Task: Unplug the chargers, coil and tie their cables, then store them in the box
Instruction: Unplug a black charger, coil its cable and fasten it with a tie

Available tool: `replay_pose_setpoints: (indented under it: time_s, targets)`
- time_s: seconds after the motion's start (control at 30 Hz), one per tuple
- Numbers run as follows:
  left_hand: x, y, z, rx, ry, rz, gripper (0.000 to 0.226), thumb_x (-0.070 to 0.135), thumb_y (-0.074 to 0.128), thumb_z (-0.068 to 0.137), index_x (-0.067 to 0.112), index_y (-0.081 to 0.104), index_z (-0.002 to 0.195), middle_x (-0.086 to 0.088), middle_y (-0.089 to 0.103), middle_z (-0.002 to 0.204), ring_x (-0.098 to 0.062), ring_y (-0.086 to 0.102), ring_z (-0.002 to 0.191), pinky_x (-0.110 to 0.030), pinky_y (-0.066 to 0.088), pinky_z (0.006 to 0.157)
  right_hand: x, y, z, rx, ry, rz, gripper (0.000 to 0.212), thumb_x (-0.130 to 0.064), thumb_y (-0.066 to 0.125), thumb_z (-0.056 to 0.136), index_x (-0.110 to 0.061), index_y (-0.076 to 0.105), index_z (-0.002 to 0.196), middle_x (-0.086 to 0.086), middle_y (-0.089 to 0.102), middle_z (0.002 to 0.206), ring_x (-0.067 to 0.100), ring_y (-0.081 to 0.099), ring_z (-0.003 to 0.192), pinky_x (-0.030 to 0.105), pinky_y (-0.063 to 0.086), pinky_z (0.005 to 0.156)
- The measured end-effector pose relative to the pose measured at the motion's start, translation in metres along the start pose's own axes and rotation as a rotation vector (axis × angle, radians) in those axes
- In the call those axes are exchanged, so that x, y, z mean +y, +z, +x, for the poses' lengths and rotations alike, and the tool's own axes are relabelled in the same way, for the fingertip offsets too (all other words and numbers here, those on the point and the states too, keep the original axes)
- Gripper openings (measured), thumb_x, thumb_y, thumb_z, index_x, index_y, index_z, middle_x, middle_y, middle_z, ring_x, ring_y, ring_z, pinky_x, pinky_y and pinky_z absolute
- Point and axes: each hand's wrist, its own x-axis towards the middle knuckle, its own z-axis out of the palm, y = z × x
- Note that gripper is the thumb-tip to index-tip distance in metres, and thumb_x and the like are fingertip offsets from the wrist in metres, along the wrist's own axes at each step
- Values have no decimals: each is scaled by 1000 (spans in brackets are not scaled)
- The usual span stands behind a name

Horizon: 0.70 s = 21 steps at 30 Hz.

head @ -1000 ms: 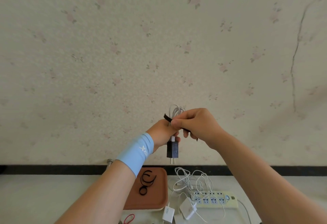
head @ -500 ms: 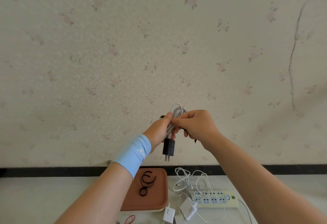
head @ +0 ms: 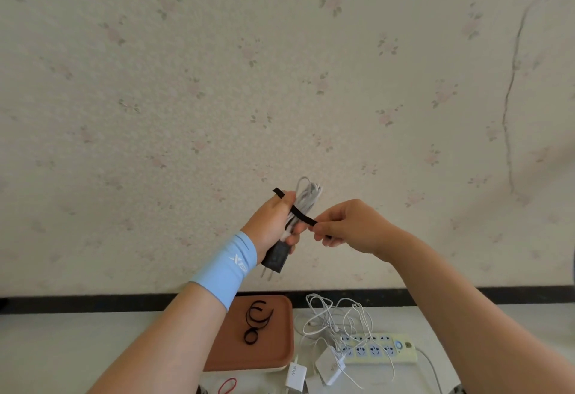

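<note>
A coiled white charger cable (head: pixel 306 199) is gripped in the left hand (head: pixel 272 222), raised in front of the floral-papered wall (head: pixel 186 82), just below the middle of the view. The fingers are curled round the bundle. The black rectangular charger plug (head: pixel 277 258) is seen hanging out of the fist at seven o'clock, prongs pointing down.

A thin black fabric strap (head: pixel 300 213) is laid across the coil. One end sticks up past the left hand at eleven o'clock. The other end is pinched between thumb and forefinger of the right hand (head: pixel 351 227), which is held at three o'clock of the coil, just beside it. A light blue wristband (head: pixel 227 269) is worn on the left wrist.

Down on the white tabletop (head: pixel 77 347), at six o'clock of the view, a brown-lidded cream box (head: pixel 270 351) is seen, with several black strap loops (head: pixel 256 320) lying on its lid. At three o'clock of the box, a loose tangle of white cables (head: pixel 336 315) is heaped against a pale yellow power strip (head: pixel 381 348). Two white charger bricks (head: pixel 329 365) are found at the strip's seven o'clock; whether they are plugged in cannot be told. A red rubber band (head: pixel 227 386) is cut off by the bottom edge.
</note>
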Motion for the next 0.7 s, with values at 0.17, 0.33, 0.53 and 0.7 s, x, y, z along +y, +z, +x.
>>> replay_pose_setpoints:
  time_s: [0.17,0.33,0.53,0.7]
  targets:
    - [-6,-5,-3,-108,-40,79,37,37,43,104,6,63,105,-13,69,75,-18,44,47,-28,43,47,3,1,7,42,-54,-155,30,-31,76,89,-42,70,61,-5,53,58,14,37,52,20,34,50]
    - [-12,-11,-6,-137,-12,275,39,33,49,102,-2,64,108,-12,76,84,-24,51,51,-29,47,51,8,2,6,-121,-12,-319,27,-5,57,95,-17,77,83,-2,73,68,3,63,57,24,50,66]
    - [-17,-15,-1,1,-7,459,41,40,59,96,-1,65,93,-20,65,71,-21,58,48,-28,48,47,6,0,11,-211,39,132,41,1,48,94,-20,79,110,2,78,106,18,71,105,33,56,96]
    - [-20,-12,3,77,34,547,56,50,60,92,-5,62,87,-12,62,62,-18,62,47,-31,50,51,8,12,15,-93,121,228,26,-29,64,97,-9,79,100,9,78,99,23,70,92,39,58,89]
